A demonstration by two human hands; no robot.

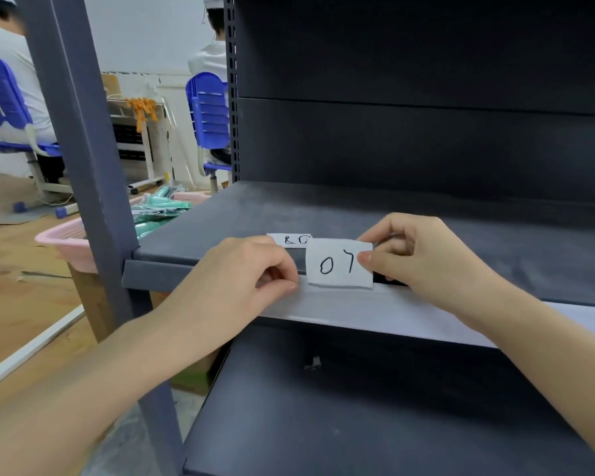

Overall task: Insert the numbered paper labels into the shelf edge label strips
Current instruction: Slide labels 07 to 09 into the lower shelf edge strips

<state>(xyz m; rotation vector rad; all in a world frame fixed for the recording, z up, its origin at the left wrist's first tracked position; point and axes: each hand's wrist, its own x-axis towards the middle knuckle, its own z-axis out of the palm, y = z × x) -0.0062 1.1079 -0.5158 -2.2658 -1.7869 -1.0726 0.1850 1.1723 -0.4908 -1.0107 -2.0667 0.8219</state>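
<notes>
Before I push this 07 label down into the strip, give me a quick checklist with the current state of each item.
1. Grip: right hand pinches the white paper label marked 07 at its right edge: ok.
2. Left hand steadies the pale grey label strip on the shelf edge, fingertips at its top lip: ok.
3. Label level with the strip: roughly square: ok.
4. Bottom edge seated in the strip's channel: cannot tell.
5. Number reads upright: ok.
6. Next label: second white paper slip lies on the dark grey metal shelf behind: ok.

second label (pixel 289 240): partly covered | strip (pixel 409 310): possibly holds label's bottom edge
</notes>
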